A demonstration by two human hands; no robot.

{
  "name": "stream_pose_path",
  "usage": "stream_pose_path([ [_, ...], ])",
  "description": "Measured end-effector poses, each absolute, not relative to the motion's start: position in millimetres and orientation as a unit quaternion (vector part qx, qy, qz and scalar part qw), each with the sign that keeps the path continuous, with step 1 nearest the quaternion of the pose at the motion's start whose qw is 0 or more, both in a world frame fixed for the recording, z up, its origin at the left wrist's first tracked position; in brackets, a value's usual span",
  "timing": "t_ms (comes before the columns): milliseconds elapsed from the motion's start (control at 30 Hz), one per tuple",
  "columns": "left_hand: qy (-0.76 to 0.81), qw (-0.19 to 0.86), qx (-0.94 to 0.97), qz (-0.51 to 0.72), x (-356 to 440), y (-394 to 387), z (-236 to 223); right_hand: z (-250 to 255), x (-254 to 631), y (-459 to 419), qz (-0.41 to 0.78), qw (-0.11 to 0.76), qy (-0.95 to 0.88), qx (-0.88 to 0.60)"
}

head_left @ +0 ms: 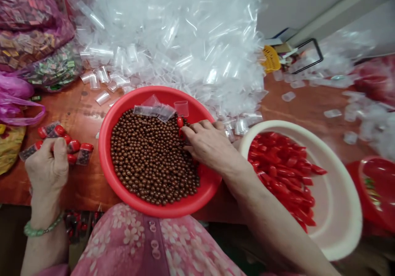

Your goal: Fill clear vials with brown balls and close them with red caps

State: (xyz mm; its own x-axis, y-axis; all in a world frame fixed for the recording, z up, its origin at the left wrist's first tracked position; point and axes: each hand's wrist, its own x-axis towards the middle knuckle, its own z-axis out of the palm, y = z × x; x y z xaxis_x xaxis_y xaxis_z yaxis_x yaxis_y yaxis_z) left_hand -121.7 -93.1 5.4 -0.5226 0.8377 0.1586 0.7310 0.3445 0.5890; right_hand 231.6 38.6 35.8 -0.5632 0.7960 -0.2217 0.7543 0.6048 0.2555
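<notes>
My right hand [207, 144] reaches into the right side of a red basin [105, 156] full of small round brown balls [151, 161]. Its fingers are curled and pressed together among the balls; what they grip is mostly hidden. Small red pieces [180, 122] show at the fingertips. Flat clear plastic tubes [147, 110] lie on the balls at the far side. My left hand [47, 167], with a green bead bracelet [43, 230] at the wrist, is closed over the table at left. Whatever it holds is hidden. Around it lie several clear containers with red caps [84, 154], filled with dark balls.
A big heap of clear plastic tubes [179, 41] stands behind the basin. At right, a tilted cream basin [336, 202] holds red plastic caps [280, 169], beside a red bowl [378, 185]. Filled pink bags [27, 8] are stacked at left; a yellow basket [270, 59] stands behind.
</notes>
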Motion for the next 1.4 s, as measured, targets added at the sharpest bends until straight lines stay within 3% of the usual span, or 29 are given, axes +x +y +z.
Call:
stream_pose_path([
  [100, 0.837, -0.016, 0.494, 0.233, -138, -95, 0, 27, 227, 42, 0.084, 0.152, 0.884, 0.434],
  [367, 0.786, 0.049, 0.523, 0.325, -104, -94, 9, 9, 219, 49, 0.014, 0.120, 0.905, 0.407],
  [500, 0.717, 0.065, 0.585, 0.374, -62, -82, 24, 15, 210, 31, -0.036, 0.033, 0.914, 0.402],
  [700, 0.613, 0.083, 0.700, 0.357, -16, -68, 32, 27, 196, 10, -0.200, -0.068, 0.923, 0.322],
  [767, 0.595, 0.089, 0.717, 0.353, -11, -67, 27, 31, 204, 16, -0.198, -0.092, 0.913, 0.344],
  [867, 0.591, 0.084, 0.726, 0.341, -9, -67, 21, 33, 222, 30, -0.093, -0.025, 0.891, 0.443],
  [1000, 0.595, 0.080, 0.741, 0.301, -8, -66, 20, 27, 233, 40, -0.013, 0.102, 0.889, 0.446],
  [1167, 0.612, 0.074, 0.758, 0.212, -6, -65, 22, 18, 224, 41, 0.004, 0.125, 0.890, 0.438],
  [1400, 0.614, 0.085, 0.758, 0.205, -5, -65, 22, 15, 225, 45, 0.064, 0.196, 0.876, 0.437],
])
